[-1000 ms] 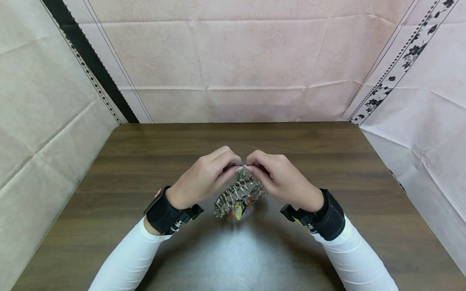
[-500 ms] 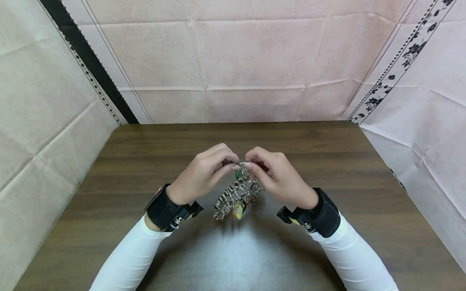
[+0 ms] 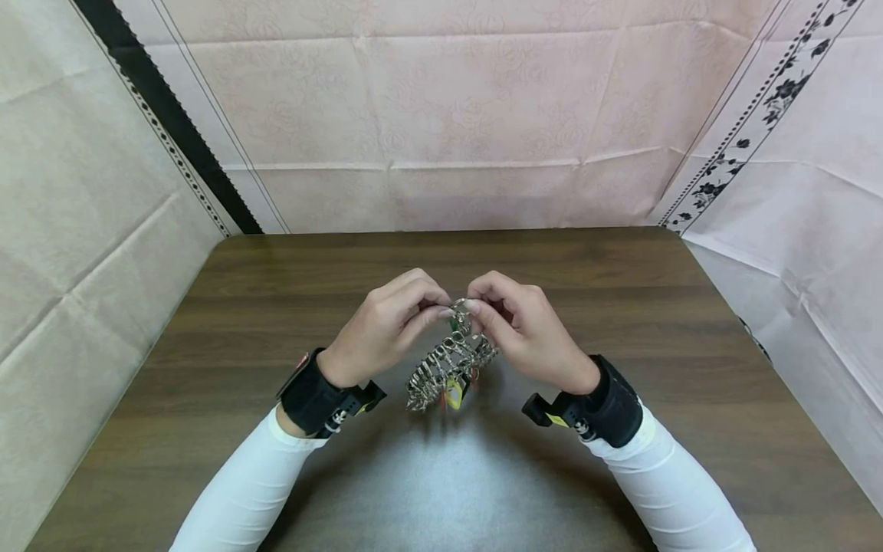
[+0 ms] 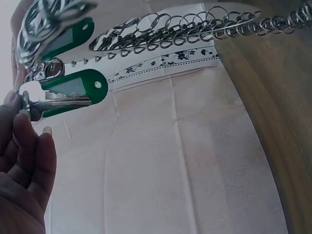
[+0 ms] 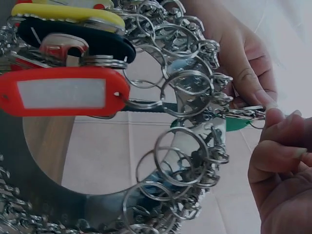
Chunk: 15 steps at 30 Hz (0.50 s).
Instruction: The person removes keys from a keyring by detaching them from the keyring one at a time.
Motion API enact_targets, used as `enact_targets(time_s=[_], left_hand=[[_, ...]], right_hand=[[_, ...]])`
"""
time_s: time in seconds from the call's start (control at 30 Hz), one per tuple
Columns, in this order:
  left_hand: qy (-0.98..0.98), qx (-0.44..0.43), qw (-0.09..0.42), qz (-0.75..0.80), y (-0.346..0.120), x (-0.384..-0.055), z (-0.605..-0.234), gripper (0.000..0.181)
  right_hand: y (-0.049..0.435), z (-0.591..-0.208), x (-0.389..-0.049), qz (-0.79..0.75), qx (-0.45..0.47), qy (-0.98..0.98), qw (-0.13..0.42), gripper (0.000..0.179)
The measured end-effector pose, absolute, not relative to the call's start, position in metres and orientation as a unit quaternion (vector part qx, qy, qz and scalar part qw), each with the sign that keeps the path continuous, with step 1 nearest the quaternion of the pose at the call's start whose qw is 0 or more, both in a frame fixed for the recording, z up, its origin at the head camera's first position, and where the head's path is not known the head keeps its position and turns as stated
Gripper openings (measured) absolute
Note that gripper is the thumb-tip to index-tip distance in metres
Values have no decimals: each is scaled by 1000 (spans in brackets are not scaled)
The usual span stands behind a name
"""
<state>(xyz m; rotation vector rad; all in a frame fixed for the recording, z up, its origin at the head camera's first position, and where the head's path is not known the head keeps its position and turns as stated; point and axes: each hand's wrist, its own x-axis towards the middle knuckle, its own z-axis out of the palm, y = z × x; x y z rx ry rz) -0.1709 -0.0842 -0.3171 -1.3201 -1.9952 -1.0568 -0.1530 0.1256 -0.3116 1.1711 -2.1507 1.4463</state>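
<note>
A large metal hoop [image 5: 87,202] carries several small split rings [image 5: 187,92] on short chains, bunched in the head view between both hands. My left hand [image 3: 386,322] pinches the head of a silver key [image 4: 68,101] at the hoop's far side. Behind that key lies a green key tag [image 4: 95,84]. Opposite, my right hand [image 3: 531,330] pinches at a small ring [image 5: 248,113] with thumb and finger. From the near side hang a red key tag [image 5: 61,97], a yellow tag [image 5: 68,15] and a black tag [image 5: 73,39]. The fingertips partly hide what they pinch.
The hoop is held over a dark wooden table [image 3: 310,268]. Pale cloth [image 3: 469,115] hangs behind the table, with more cloth along both sides. Black wrist bands [image 3: 310,406] with small cameras sit on both wrists.
Both hands have shifted slightly toward the table's far edge, still pinching. The hoop's far end has moved with them. The tags hang in nearly the same place.
</note>
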Motion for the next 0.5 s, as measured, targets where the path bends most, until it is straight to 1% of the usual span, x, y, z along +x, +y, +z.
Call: enact_targets(time_s=[0.33, 0.5], left_hand=[[-737, -479, 261, -399, -83, -170, -318, 6], [-738, -478, 253, -404, -82, -169, -318, 5]], right_hand=[[123, -316, -152, 538, 397, -727, 155, 4], [123, -317, -153, 544, 398, -723, 149, 4]])
